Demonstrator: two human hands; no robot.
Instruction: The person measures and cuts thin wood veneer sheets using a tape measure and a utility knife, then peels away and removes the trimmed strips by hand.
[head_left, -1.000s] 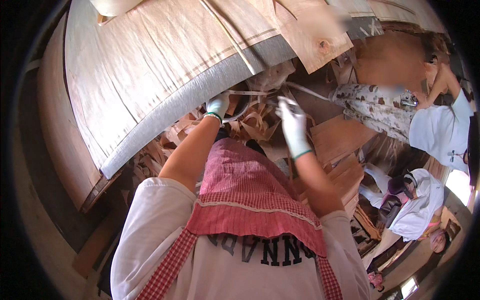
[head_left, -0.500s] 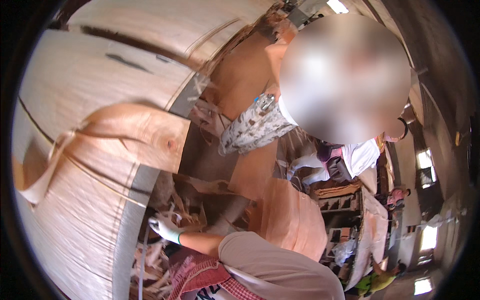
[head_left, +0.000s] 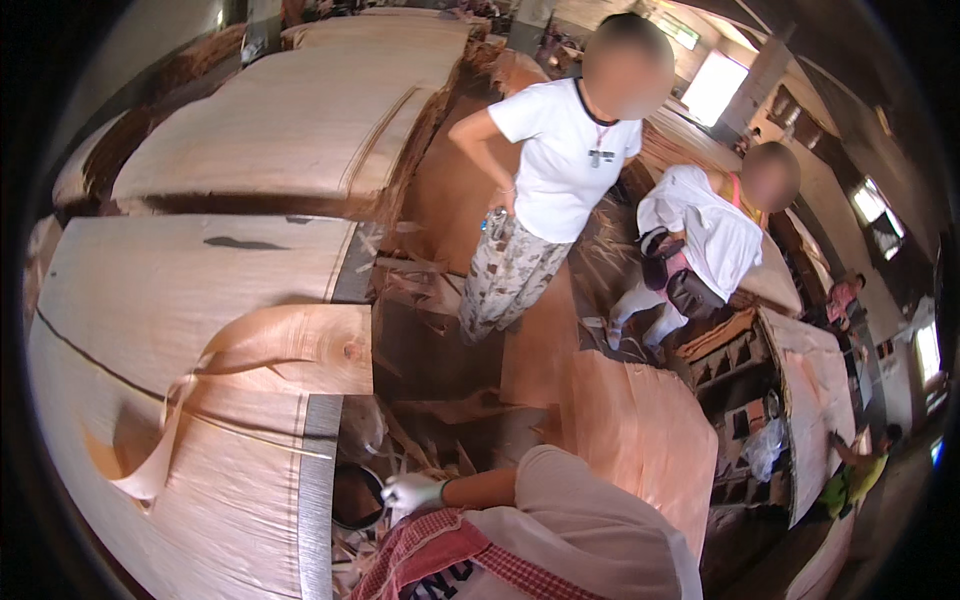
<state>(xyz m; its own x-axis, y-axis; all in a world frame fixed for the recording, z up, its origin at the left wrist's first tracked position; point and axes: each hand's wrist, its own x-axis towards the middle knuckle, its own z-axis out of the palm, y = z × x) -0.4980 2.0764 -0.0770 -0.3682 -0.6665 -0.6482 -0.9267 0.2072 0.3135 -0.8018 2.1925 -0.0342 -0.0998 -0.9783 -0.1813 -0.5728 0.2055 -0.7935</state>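
My right hand (head_left: 412,493), in a white glove with a green cuff, is closed at the rim of a dark ring-shaped thing (head_left: 357,496) beside the table edge. What kind of ring it is does not show clearly. Left of it lies a broad stack of pale wood veneer sheets (head_left: 230,480) with a grey strip (head_left: 317,490) along its edge. A loose, curled veneer piece (head_left: 290,352) rests on top, its squared end jutting over the stack's edge. My left hand is outside the picture.
Veneer scraps (head_left: 400,440) litter the floor by the stack. A person in a white shirt (head_left: 560,150) stands ahead; another (head_left: 700,235) bends over at the right. Beyond my arm lies a pinkish veneer pile (head_left: 640,430), beside a rack with dark compartments (head_left: 740,420).
My view has swung, so the scene sits differently in the picture. My right hand appears lower and farther right, and the dark ring now shows beside it.
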